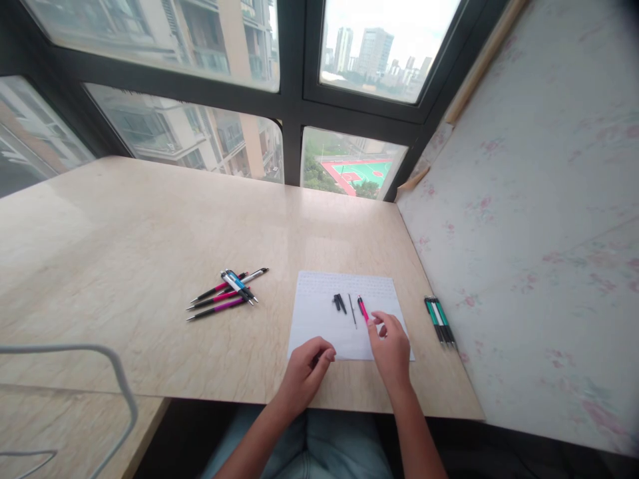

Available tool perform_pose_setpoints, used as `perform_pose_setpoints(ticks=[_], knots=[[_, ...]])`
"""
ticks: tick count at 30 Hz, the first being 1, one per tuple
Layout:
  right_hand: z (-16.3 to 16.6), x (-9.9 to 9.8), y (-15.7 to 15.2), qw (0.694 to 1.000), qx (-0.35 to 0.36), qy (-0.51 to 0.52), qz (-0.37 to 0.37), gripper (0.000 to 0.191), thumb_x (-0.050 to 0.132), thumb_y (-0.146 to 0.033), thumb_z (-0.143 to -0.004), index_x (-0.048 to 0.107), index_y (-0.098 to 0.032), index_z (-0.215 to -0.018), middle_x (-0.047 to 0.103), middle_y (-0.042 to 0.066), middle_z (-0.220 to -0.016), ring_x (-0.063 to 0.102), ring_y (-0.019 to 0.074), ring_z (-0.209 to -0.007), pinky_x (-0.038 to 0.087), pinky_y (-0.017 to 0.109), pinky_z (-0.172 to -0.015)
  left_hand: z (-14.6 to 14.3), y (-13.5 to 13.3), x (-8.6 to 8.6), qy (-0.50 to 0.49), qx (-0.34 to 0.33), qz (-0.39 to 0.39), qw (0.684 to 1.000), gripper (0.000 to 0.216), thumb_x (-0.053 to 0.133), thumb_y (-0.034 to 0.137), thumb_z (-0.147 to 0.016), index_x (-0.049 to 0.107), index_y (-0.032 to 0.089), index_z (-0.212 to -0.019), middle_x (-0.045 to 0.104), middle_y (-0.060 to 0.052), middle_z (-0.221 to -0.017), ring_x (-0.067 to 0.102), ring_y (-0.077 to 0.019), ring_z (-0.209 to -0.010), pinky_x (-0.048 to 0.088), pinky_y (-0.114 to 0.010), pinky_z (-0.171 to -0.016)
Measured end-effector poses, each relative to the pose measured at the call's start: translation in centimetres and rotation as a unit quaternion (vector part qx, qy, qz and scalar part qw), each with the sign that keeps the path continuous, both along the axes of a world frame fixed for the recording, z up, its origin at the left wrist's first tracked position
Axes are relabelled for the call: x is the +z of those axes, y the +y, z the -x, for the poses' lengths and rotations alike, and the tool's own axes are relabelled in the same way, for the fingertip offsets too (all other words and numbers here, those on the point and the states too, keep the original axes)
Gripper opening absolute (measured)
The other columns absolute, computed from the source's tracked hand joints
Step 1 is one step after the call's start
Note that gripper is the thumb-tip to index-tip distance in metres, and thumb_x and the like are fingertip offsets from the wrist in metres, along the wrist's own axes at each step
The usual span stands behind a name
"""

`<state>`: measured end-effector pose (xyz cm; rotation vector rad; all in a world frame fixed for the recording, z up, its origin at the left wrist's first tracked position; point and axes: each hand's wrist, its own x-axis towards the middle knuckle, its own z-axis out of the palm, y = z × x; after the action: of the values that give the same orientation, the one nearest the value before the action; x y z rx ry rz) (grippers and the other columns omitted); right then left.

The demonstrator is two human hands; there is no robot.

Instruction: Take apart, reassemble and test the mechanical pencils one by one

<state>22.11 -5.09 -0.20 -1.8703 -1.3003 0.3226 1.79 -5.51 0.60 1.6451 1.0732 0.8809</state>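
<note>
On a sheet of paper with faint handwriting [319, 319] lie pen parts. My right hand [392, 346] has thumb and fingertips closed at the near end of a pink pen barrel with a black clip [363, 309]. Just left of it is a thin ink refill [352, 311]. Small black pen parts [339, 304] lie further left on the sheet. My left hand [307, 371] rests at the paper's near left edge, its fingers curled in and thumb against them. Nothing shows in it.
A crossed pile of assembled pens [229, 293], pink, purple, blue and white, lies left of the paper. Several green and black pens [439, 321] line up by the wallpapered wall [524, 266]. A grey cable-like loop [120, 372] rises at lower left. Windows [294, 100] border the marble-look tabletop [150, 233].
</note>
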Motion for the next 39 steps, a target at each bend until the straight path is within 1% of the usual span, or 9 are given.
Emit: perform_pose_setpoints(ticks=[4, 8, 12, 15, 18, 25, 30, 35, 39], knots=[[-0.8, -1.2, 1.1, 0.991, -0.005, -0.126, 0.044, 0.033, 0.056, -0.033, -0.081, 0.066, -0.018, -0.109, 0.066, 0.011, -0.095, 0.058, 0.0241, -0.081, 0.038, 0.030, -0.061, -0.1, -0.1, -0.3, -0.021, 0.012, 0.005, 1.000, 0.022, 0.051, 0.035, -0.092, 0.067, 0.019, -0.092, 0.067, -0.005, -0.078, 0.058, -0.0175, -0.068, 0.045, -0.028, -0.064], [-0.7, -1.4, 1.4, 0.993, -0.003, -0.112, 0.048, 0.024, 0.054, -0.031, -0.081, 0.070, -0.020, -0.095, 0.067, 0.010, -0.087, 0.058, 0.0231, -0.077, 0.037, 0.030, -0.061, 0.0, -0.2, -0.7, -0.031, 0.022, 0.015, 0.999, 0.023, 0.051, 0.035, -0.091, 0.067, 0.019, -0.095, 0.068, -0.005, -0.078, 0.059, -0.0175, -0.067, 0.046, -0.028, -0.063], [0.0, -0.6, 0.5, 0.995, -0.006, 0.094, 0.025, 0.031, 0.056, -0.042, -0.083, 0.071, -0.018, -0.094, 0.068, 0.008, -0.084, 0.057, 0.0209, -0.068, 0.042, 0.031, -0.062, 0.0, -0.1, -0.7, -0.039, 0.028, 0.023, 0.999, 0.023, 0.052, 0.036, -0.091, 0.068, 0.019, -0.095, 0.069, -0.005, -0.078, 0.060, -0.0179, -0.068, 0.047, -0.029, -0.064], [1.9, -0.1, -1.0, 0.949, 0.026, 0.312, 0.041, 0.039, 0.054, -0.049, -0.086, 0.070, -0.017, -0.100, 0.064, 0.004, -0.072, 0.054, 0.0180, -0.060, 0.041, 0.028, -0.054, 0.0, 0.0, -0.3, -0.051, 0.027, 0.024, 0.998, 0.025, 0.052, 0.037, -0.091, 0.067, 0.019, -0.100, 0.070, -0.006, -0.084, 0.061, -0.0180, -0.070, 0.048, -0.029, -0.064], [4.7, 0.3, -2.5, 0.916, 0.096, 0.384, 0.068, 0.037, 0.056, -0.049, -0.087, 0.070, -0.017, -0.098, 0.062, 0.002, -0.067, 0.052, 0.0162, -0.058, 0.041, 0.026, -0.053, 0.0, 0.2, -0.2, -0.061, 0.022, 0.025, 0.998, 0.026, 0.053, 0.037, -0.091, 0.066, 0.020, -0.105, 0.070, -0.006, -0.089, 0.061, -0.0179, -0.071, 0.048, -0.029, -0.064], [7.1, 0.9, -3.0, 0.942, 0.149, 0.296, 0.048, 0.027, 0.059, -0.044, -0.087, 0.067, -0.019, -0.083, 0.066, 0.003, -0.073, 0.058, 0.0176, -0.065, 0.045, 0.027, -0.060, 0.5, 0.5, -0.5, -0.133, 0.050, 0.083, 0.986, 0.022, 0.061, 0.039, -0.086, 0.068, 0.018, -0.090, 0.070, -0.006, -0.083, 0.063, -0.0199, -0.076, 0.050, -0.030, -0.069], [4.4, 0.9, -2.0, 0.969, 0.142, 0.198, 0.039, 0.027, 0.057, -0.042, -0.088, 0.069, -0.018, -0.088, 0.069, 0.006, -0.080, 0.061, 0.0198, -0.068, 0.047, 0.029, -0.061, 0.8, 0.7, -0.6, -0.204, 0.109, 0.140, 0.963, 0.024, 0.063, 0.039, -0.085, 0.068, 0.016, -0.088, 0.062, -0.001, -0.065, 0.052, -0.0124, -0.057, 0.042, -0.024, -0.055], [0.8, 0.4, -0.2, 0.992, 0.093, 0.077, 0.042, 0.026, 0.053, -0.038, -0.088, 0.069, -0.018, -0.090, 0.070, 0.009, -0.087, 0.062, 0.0212, -0.069, 0.047, 0.032, -0.063, 0.2, 1.2, -0.9, -0.307, 0.123, 0.199, 0.923, 0.026, 0.065, 0.040, -0.084, 0.066, 0.015, -0.088, 0.062, -0.003, -0.072, 0.051, -0.0115, -0.060, 0.040, -0.023, -0.054], [0.0, 0.2, 0.8, 0.988, 0.078, -0.081, 0.104, 0.020, 0.053, -0.033, -0.087, 0.067, -0.019, -0.086, 0.068, 0.005, -0.084, 0.060, 0.0188, -0.065, 0.042, 0.030, -0.063, 0.0, 1.4, -1.3, -0.334, 0.127, 0.216, 0.908, 0.024, 0.066, 0.039, -0.083, 0.066, 0.015, -0.087, 0.061, -0.003, -0.074, 0.048, -0.0098, -0.058, 0.038, -0.023, -0.055]])
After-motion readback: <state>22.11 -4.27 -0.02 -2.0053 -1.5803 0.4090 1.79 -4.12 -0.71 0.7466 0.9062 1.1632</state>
